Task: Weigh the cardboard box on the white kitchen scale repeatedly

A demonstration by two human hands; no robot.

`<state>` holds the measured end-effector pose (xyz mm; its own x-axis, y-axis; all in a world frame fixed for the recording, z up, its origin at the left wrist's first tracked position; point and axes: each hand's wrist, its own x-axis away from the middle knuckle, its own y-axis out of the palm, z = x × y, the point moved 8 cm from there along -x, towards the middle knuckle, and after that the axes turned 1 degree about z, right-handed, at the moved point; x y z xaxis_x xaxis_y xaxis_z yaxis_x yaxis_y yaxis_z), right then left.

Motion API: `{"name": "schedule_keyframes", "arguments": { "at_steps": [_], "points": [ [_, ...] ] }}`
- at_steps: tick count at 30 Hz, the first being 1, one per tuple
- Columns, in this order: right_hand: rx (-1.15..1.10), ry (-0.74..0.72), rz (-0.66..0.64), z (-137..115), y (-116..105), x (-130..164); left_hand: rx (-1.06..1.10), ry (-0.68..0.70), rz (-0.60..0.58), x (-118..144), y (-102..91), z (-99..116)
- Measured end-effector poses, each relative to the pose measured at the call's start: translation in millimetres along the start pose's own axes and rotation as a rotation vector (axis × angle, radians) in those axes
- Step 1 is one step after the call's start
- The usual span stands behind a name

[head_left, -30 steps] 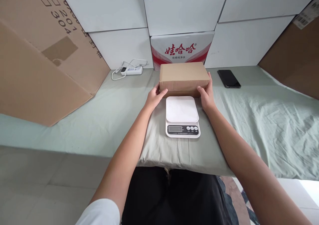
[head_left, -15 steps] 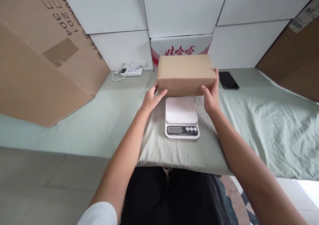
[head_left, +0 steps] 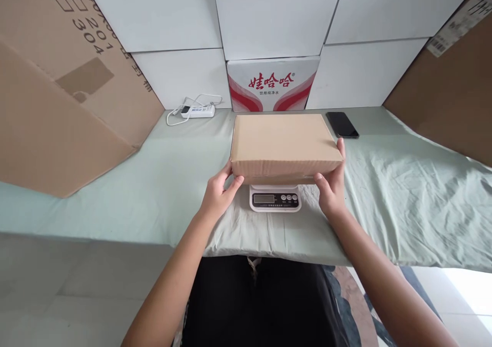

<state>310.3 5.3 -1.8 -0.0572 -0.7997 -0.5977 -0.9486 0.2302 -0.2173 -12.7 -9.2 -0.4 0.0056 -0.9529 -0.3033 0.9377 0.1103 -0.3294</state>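
A closed brown cardboard box (head_left: 282, 139) is held level between my two hands. My left hand (head_left: 220, 190) grips its near left corner, thumb on the front face. At the near right corner, my right hand (head_left: 332, 183) closes on the box with its thumb against the front. Under the box is a white digital kitchen scale (head_left: 275, 203); its weighing plate is almost wholly hidden, while its display and buttons show in front. Whether the box touches the plate I cannot tell.
A white power strip (head_left: 200, 111) with its cable lies at back left, a black phone (head_left: 343, 125) at back right. Behind stands a white carton with red lettering (head_left: 271, 88). Large cardboard sheets flank the cloth-covered table (head_left: 154, 193) left (head_left: 42, 131) and right (head_left: 453, 90).
Both hands have brought the cardboard box toward me, over the scale. It now covers the plate, and the lettered carton behind shows more fully. The view has shifted slightly.
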Motion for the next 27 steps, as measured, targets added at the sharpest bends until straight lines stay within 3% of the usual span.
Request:
{"name": "schedule_keyframes", "arguments": {
  "at_steps": [14,27],
  "points": [
    [0.014,-0.011,-0.021,2,1,-3,-0.040,-0.025,-0.007,-1,2.4,-9],
    [0.020,-0.060,-0.040,21,-1,-7,-0.092,0.002,0.009,-2,4.8,-4]
  ]
}}
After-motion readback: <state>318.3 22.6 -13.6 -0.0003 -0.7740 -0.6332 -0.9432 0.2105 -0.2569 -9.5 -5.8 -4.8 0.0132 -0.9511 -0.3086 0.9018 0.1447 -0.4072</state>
